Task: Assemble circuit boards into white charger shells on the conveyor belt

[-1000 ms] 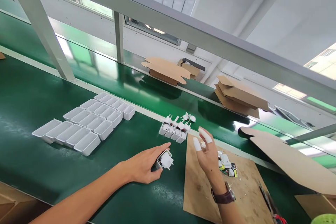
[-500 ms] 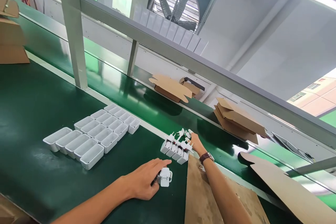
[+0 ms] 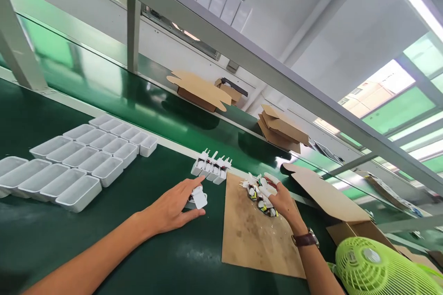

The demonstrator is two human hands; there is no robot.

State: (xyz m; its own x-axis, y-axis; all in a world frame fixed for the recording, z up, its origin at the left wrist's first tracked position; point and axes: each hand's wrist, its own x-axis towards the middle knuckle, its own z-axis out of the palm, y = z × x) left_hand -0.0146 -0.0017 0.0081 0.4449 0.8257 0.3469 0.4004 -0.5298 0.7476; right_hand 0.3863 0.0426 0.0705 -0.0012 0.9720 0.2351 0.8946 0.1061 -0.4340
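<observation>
We held our bare left arm [image 3: 104, 249] slanting in from the lower left, the left hand [image 3: 169, 207] curved in a loose grip, its thumb and index finger pointing right with their tips apart. Our right arm [image 3: 320, 262] slanted up leftward from the lower right, the right hand [image 3: 282, 200] half curled, white coverings on its thumb and a finger.
</observation>
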